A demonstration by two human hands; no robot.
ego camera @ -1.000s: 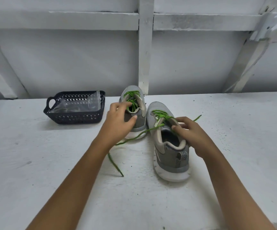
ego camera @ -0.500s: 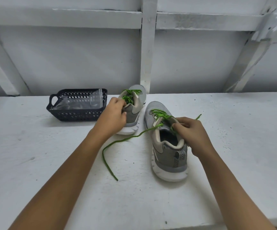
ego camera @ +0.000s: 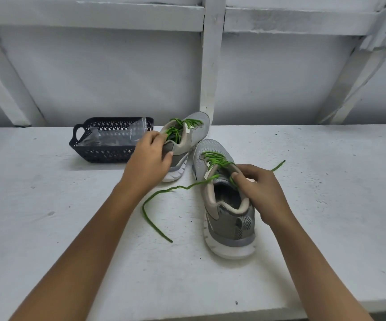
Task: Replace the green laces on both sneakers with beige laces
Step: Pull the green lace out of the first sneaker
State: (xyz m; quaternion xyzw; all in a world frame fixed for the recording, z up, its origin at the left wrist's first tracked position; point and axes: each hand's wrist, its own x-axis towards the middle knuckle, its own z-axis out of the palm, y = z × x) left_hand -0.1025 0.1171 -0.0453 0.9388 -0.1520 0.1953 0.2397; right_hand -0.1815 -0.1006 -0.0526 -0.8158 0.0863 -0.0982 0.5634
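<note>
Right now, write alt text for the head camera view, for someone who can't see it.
A person's left hand grips the far grey sneaker, tilted sideways, while the right hand pinches the green lace on the near sneaker. A loose lace end trails across the white table; a dark basket holding a clear bag sits at left.

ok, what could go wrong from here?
The right hand pinches the green lace on the near sneaker, with no other hand on it; a hard pull may drag the shoe. The left hand holds the far sneaker tilted, close to the basket; it could knock it.
</note>
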